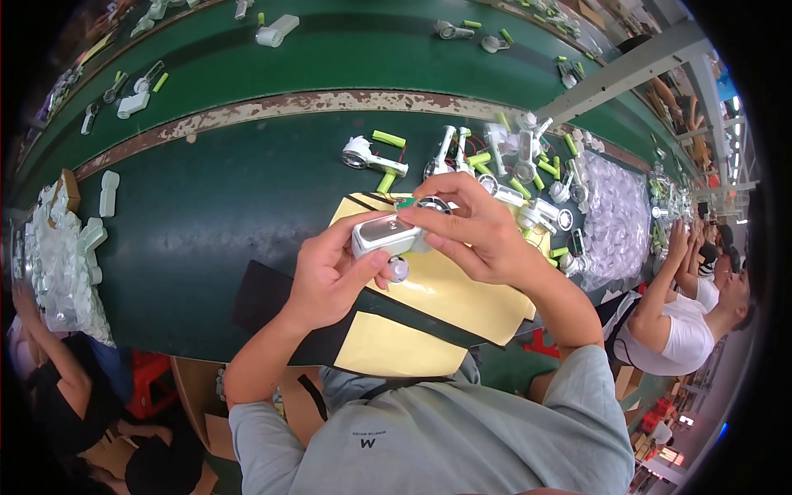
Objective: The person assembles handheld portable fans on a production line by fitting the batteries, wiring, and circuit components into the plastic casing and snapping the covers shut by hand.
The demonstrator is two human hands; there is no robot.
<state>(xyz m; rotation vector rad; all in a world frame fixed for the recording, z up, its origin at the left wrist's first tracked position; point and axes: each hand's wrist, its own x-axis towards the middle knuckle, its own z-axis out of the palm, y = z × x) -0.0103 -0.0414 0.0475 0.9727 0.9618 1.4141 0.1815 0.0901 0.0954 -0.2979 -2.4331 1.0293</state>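
My left hand (326, 276) is closed around a small white plastic fan body (381, 239) with a grey panel, tilted above the yellow sheet. My right hand (487, 235) is closed too, its thumb and fingertips pressed on the far right side of the fan body. By those fingertips show a bit of green circuit board (403, 202) and a round dark fan head (433, 204), partly covered by the fingers. A pale round disc (398, 269) shows under the body, beside my left fingers. Whether the right fingertips pinch a smaller piece cannot be made out.
Yellow sheets (404, 342) with black edges lie on the green table (190, 231). Beyond my hands are open fan units with lime-green battery cells (388, 139). At right is a bag of clear plastic parts (615, 219); at left, a pile of white casings (70, 272). Co-workers sit either side.
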